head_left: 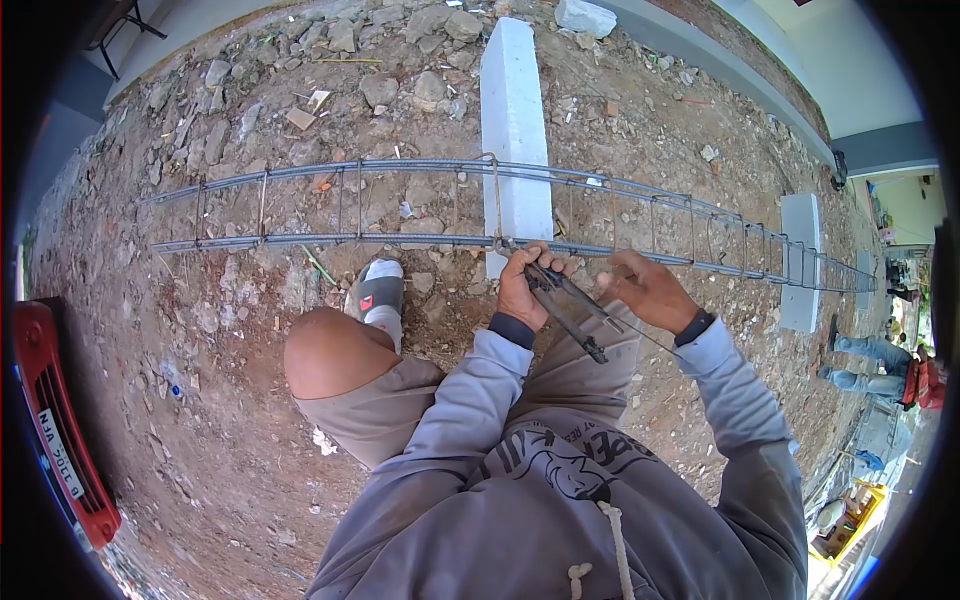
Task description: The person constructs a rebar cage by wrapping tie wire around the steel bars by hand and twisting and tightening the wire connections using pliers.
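My left hand (pixel 524 292) is closed around a dark pair of pincers (pixel 568 318), whose two long arms slant down to the right over my lap. Its fingertips are close to the lower bars of a long rebar cage (pixel 420 239), near a stirrup. My right hand (pixel 652 290) is just to the right, below the same bars, with its fingers curled in. Whatever those fingers pinch is too small to make out. A thin tie wire (pixel 655 342) runs below the right hand toward its wrist.
The cage rests across a white block (pixel 518 130) and a farther white block (pixel 800 262). Rubble (pixel 430 88) covers the ground beyond. A red car front (pixel 62 425) stands at left. Another person (pixel 885 370) is at far right, near a yellow container (pixel 848 522).
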A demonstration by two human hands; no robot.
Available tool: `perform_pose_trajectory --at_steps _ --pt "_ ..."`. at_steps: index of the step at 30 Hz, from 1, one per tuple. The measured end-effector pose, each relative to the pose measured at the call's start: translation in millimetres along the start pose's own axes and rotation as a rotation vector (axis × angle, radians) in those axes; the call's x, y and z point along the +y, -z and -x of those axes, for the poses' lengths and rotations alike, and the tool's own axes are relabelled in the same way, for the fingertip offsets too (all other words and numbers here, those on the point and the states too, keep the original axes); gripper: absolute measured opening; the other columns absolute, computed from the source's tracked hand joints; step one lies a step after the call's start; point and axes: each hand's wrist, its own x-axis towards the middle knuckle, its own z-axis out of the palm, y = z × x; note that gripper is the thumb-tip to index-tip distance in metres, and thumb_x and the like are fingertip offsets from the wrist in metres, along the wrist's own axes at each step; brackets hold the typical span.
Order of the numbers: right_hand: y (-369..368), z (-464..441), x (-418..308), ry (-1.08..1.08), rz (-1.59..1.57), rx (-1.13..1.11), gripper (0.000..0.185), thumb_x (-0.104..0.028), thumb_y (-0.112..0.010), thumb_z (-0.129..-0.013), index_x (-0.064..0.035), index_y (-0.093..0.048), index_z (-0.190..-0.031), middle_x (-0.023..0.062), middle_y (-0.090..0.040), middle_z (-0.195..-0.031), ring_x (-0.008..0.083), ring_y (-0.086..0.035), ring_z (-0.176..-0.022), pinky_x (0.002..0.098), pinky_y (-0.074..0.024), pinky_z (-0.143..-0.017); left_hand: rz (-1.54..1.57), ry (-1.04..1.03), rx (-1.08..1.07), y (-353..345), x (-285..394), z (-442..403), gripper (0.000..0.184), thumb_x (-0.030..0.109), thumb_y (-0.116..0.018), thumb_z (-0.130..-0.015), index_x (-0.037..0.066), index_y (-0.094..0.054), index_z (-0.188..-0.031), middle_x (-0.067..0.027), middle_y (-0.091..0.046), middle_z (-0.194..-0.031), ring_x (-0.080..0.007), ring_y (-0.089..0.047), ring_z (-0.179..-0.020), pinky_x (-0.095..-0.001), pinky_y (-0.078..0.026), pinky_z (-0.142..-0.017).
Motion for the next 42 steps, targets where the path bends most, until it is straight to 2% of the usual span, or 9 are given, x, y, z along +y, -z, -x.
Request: perform_pose_trajectory --at_steps 2,10,13,16,19,23,26,33,42 --pt "-7 31 -18 0.288 0.615 0.174 0.068 -0.045 -0.065 -0.080 0.0057 -0.048 -0.121 0.0227 -0.059 -0.100 0.0322 -0.060 -0.092 0.0397 -0.0481 -0.081 0.030 -0.029 0.008 -7 -2 -3 0.008 0.014 -0.054 -0.082 0.006 -0.053 -0.083 -0.0015 -0.049 -0.066 -0.0201 -0.052 -0.066 -0.0429 -0.049 -0.081" --pt "-73 28 -7 0.152 0.789 0.360 0.044 -0.023 -0.064 -0.074 0.0064 -0.052 -0.105 0.0233 -0.060 -0.097 0.0365 -0.060 -0.090 0.0444 -0.0457 -0.079 -0.002 -0.046 0.282 -24 -9 -8 0.012 0.020 -0.057 -0.085 0.009 -0.052 -0.084 0.0007 -0.045 -0.065 -0.0175 -0.046 -0.058 -0.0396 -0.048 -0.067" --pt "-48 17 -10 0.093 0.484 -0.044 0.037 -0.027 -0.062 -0.082 0.0061 -0.057 -0.099 0.0194 -0.062 -0.082 0.0310 -0.063 -0.073 0.0405 -0.0498 -0.065 -0.116 -0.053 0.414 -32 -12 11 0.023 0.032 -0.061 -0.086 0.011 -0.052 -0.087 0.0010 -0.045 -0.069 -0.0175 -0.050 -0.061 -0.0390 -0.048 -0.068" --pt "-7 -5 -6 -0.325 -0.607 -0.574 0.038 -0.032 -0.056 -0.090 0.0047 -0.058 -0.100 0.0171 -0.063 -0.074 0.0258 -0.064 -0.065 0.0364 -0.0513 -0.057 -0.169 -0.038 0.231 -21 -14 22 0.043 0.051 -0.058 -0.085 0.011 -0.055 -0.100 -0.0023 -0.054 -0.082 -0.0185 -0.056 -0.076 -0.0400 -0.049 -0.073" --pt "-6 -12 4 -0.310 -0.731 -0.719 0.049 -0.043 -0.054 -0.091 0.0052 -0.060 -0.098 0.0126 -0.063 -0.075 0.0190 -0.062 -0.059 0.0298 -0.0509 -0.052 -0.111 -0.014 0.131 -18 -12 14 0.046 0.049 -0.053 -0.088 0.008 -0.056 -0.109 -0.0067 -0.061 -0.095 -0.0207 -0.059 -0.085 -0.0409 -0.050 -0.075" --pt "-7 -2 -13 -0.217 -0.123 -0.385 0.066 -0.053 -0.065 -0.079 0.0052 -0.056 -0.108 0.0124 -0.062 -0.081 0.0220 -0.063 -0.066 0.0320 -0.0526 -0.056 0.008 0.011 0.102 -16 -15 2 0.036 0.040 -0.052 -0.089 0.007 -0.059 -0.102 -0.0083 -0.063 -0.093 -0.0227 -0.061 -0.084 -0.0396 -0.050 -0.074" --pt "-28 37 -38 0.188 0.819 0.282 0.075 -0.048 -0.072 -0.072 0.0044 -0.048 -0.120 0.0141 -0.059 -0.096 0.0268 -0.061 -0.086 0.0402 -0.0514 -0.072 0.029 -0.006 0.074 -15 -14 -6 0.032 0.039 -0.052 -0.089 0.008 -0.060 -0.094 -0.0079 -0.064 -0.085 -0.0233 -0.061 -0.080 -0.0386 -0.050 -0.072" --pt "-60 33 -27 0.094 0.942 0.469 0.048 -0.015 -0.055 -0.077 0.0006 -0.046 -0.122 0.0135 -0.053 -0.097 0.0289 -0.054 -0.092 0.0473 -0.0406 -0.082 0.021 -0.039 0.178 -25 -15 -3 0.032 0.038 -0.051 -0.091 0.009 -0.053 -0.081 -0.0061 -0.057 -0.076 -0.0244 -0.058 -0.077 -0.0439 -0.048 -0.080" --pt "-85 -1 30 0.068 0.771 0.424 0.035 -0.013 -0.061 -0.070 -0.0058 -0.045 -0.101 0.0147 -0.054 -0.090 0.0321 -0.057 -0.088 0.0432 -0.0462 -0.074 -0.214 -0.027 0.277 -6 -23 1 0.045 0.053 -0.051 -0.089 0.008 -0.055 -0.093 -0.0090 -0.063 -0.090 -0.0254 -0.061 -0.090 -0.0401 -0.047 -0.079"
